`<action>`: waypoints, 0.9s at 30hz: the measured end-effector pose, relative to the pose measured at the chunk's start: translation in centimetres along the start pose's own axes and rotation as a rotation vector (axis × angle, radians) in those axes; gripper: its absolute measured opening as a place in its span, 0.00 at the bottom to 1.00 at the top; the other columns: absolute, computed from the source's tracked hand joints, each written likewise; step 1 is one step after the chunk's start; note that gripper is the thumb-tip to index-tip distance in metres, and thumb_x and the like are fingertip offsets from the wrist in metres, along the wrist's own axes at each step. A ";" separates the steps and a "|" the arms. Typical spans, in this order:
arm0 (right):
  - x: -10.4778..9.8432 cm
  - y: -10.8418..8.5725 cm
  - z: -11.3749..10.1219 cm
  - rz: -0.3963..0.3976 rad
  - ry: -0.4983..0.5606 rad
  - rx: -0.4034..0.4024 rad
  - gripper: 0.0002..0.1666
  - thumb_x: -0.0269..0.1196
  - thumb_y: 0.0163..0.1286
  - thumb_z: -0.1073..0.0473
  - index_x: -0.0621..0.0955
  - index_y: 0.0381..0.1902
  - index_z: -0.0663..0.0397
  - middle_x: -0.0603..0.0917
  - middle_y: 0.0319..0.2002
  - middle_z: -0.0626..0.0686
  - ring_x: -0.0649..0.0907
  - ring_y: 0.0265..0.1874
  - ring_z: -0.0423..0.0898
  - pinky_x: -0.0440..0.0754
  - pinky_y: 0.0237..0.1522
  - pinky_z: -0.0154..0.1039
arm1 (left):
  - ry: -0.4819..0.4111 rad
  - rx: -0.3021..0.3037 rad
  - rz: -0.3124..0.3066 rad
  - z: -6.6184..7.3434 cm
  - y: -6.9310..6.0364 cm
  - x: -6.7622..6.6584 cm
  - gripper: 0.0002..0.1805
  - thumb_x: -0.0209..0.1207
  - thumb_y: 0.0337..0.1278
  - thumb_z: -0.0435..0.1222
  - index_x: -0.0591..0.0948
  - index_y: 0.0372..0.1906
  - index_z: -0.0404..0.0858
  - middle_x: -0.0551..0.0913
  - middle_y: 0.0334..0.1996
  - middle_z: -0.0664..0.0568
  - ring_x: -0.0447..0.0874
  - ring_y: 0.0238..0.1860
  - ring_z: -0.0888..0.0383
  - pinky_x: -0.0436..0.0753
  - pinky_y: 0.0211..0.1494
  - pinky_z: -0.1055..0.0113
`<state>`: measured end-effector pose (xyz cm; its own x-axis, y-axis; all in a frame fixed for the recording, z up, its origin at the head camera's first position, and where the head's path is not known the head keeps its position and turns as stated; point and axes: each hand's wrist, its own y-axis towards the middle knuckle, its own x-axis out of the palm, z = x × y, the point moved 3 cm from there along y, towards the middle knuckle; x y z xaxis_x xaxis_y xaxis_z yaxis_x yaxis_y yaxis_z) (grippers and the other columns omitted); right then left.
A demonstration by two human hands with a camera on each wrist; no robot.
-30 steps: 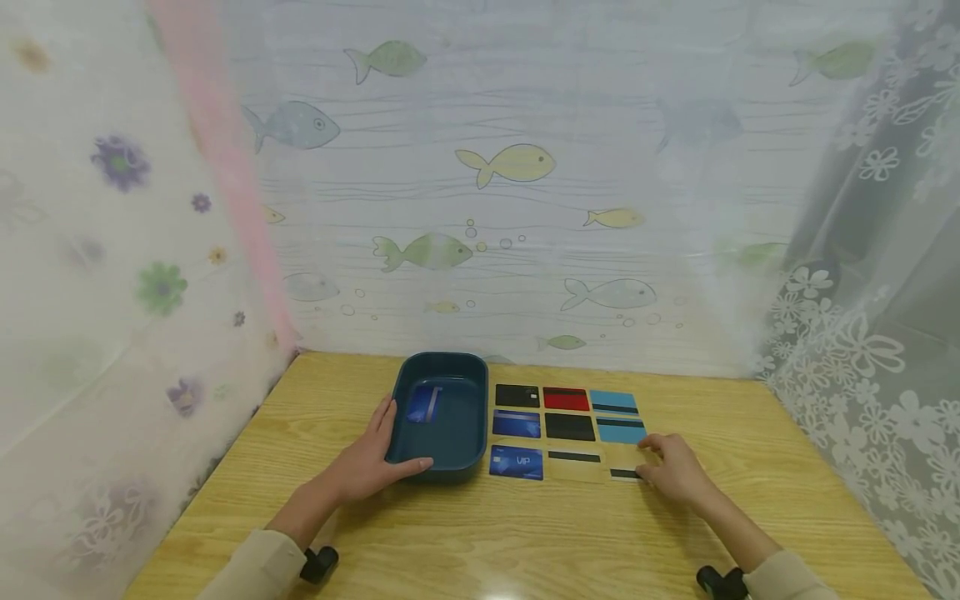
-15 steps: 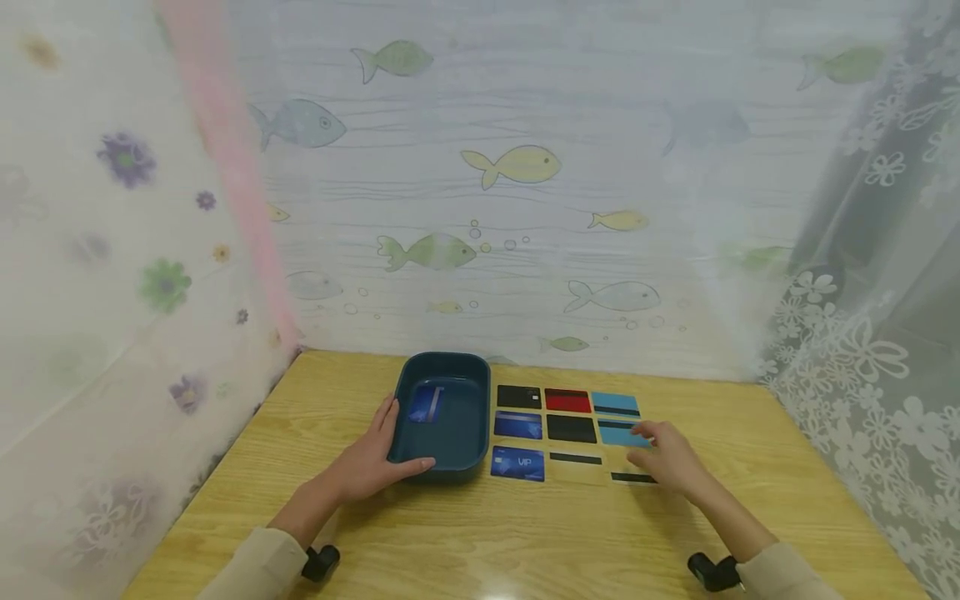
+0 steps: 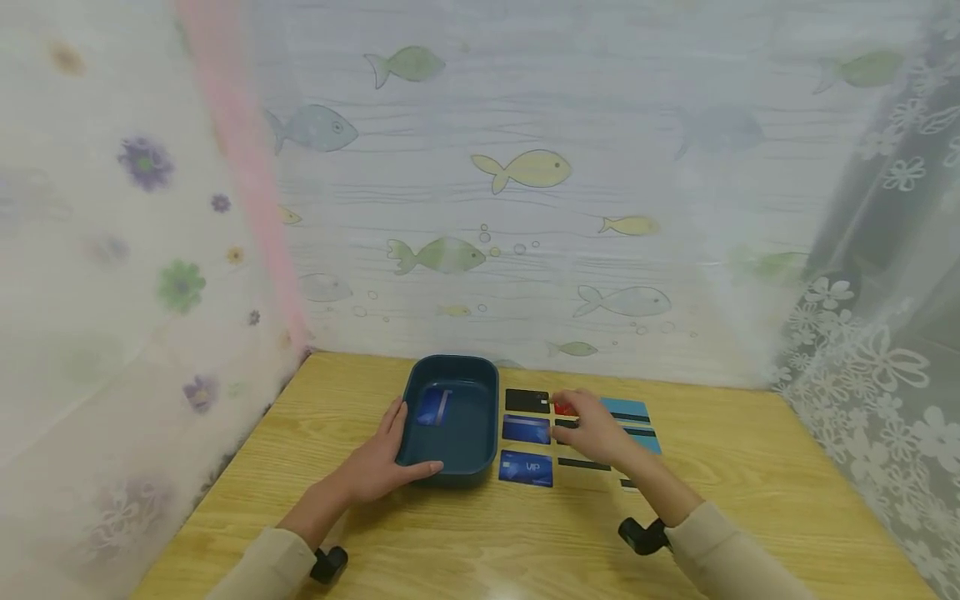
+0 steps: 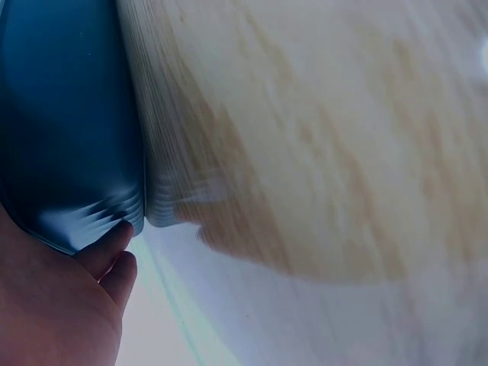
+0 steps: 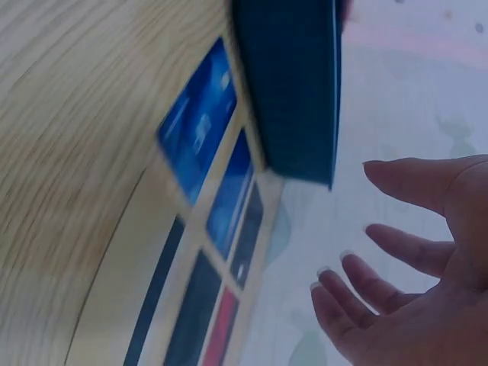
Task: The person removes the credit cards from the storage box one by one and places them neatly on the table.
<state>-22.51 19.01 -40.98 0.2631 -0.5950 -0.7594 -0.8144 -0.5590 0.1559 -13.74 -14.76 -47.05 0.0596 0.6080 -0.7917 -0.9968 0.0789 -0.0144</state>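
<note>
My left hand (image 3: 371,468) rests against the left side of a dark teal plastic box (image 3: 491,417), fingers straight along its wall and thumb across the near rim. Inside the box lies a blue card (image 3: 433,408). My right hand (image 3: 597,433) hovers over cards laid in rows, its fingers spread and nothing between them in the right wrist view. Nearest to it are a red card (image 3: 562,409), mostly covered, a blue card (image 3: 525,429) and a black card (image 3: 525,400). A blue VIP card (image 3: 527,468) lies at the near left of the rows.
Two light-blue striped cards (image 3: 628,408) lie to the right, partly behind my right hand. Pale yellow cards with dark stripes (image 3: 585,464) fill the nearest row. The wooden table (image 3: 480,533) ends at a fish-patterned curtain (image 3: 525,250) behind and flowered curtains at both sides.
My right hand has moved left from the pale yellow and light-blue cards at the right to above the red and black cards. The left hand stays at the box.
</note>
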 end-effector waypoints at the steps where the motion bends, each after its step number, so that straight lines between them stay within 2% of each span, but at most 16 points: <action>1: 0.4 0.4 -0.4 -0.002 0.011 -0.007 0.27 0.67 0.71 0.60 0.77 0.65 0.64 0.76 0.61 0.68 0.77 0.60 0.69 0.79 0.57 0.61 | 0.000 0.003 0.003 0.0 0.0 0.0 0.70 0.61 0.53 0.72 0.37 0.84 0.38 0.30 0.83 0.47 0.58 0.77 0.34 0.67 0.69 0.35; 9: 4.0 3.6 -3.5 -0.061 0.140 -0.102 0.25 0.64 0.73 0.65 0.76 0.65 0.66 0.75 0.61 0.68 0.77 0.60 0.67 0.76 0.61 0.62 | -0.011 0.009 0.010 -0.3 0.1 0.0 0.70 0.62 0.52 0.72 0.37 0.84 0.39 0.31 0.84 0.46 0.56 0.77 0.34 0.66 0.70 0.34; 15: 6.3 5.4 -5.5 -0.095 0.074 -0.160 0.21 0.64 0.72 0.66 0.78 0.60 0.65 0.82 0.52 0.63 0.82 0.50 0.58 0.81 0.53 0.55 | -0.024 0.000 0.001 -0.2 0.3 0.3 0.69 0.63 0.54 0.70 0.36 0.84 0.41 0.31 0.84 0.48 0.55 0.78 0.36 0.65 0.71 0.35; 20: 7.8 6.8 -7.0 -0.135 0.051 -0.158 0.20 0.64 0.72 0.65 0.79 0.60 0.65 0.84 0.49 0.62 0.83 0.46 0.53 0.82 0.49 0.51 | -0.012 -0.008 -0.002 -0.3 0.2 0.4 0.68 0.62 0.55 0.70 0.35 0.84 0.42 0.30 0.84 0.49 0.57 0.78 0.37 0.66 0.71 0.36; 24: 9.1 8.2 -7.8 -0.127 0.045 -0.142 0.22 0.66 0.71 0.64 0.79 0.60 0.65 0.83 0.50 0.61 0.83 0.47 0.54 0.82 0.49 0.50 | -0.008 0.000 0.005 -0.1 0.2 0.3 0.68 0.62 0.56 0.69 0.36 0.84 0.41 0.31 0.84 0.48 0.58 0.77 0.36 0.67 0.70 0.36; 27: 10.3 9.4 -7.9 -0.107 0.049 -0.093 0.24 0.67 0.70 0.63 0.78 0.62 0.66 0.81 0.53 0.63 0.82 0.51 0.57 0.81 0.52 0.52 | -0.008 0.007 0.011 0.0 0.2 0.1 0.68 0.62 0.56 0.70 0.36 0.84 0.39 0.32 0.84 0.46 0.59 0.77 0.35 0.67 0.70 0.35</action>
<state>-23.40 3.11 -42.36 0.3729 -0.5552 -0.7434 -0.7294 -0.6706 0.1350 -13.90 -14.69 -47.11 0.0493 0.6154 -0.7867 -0.9969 0.0781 -0.0014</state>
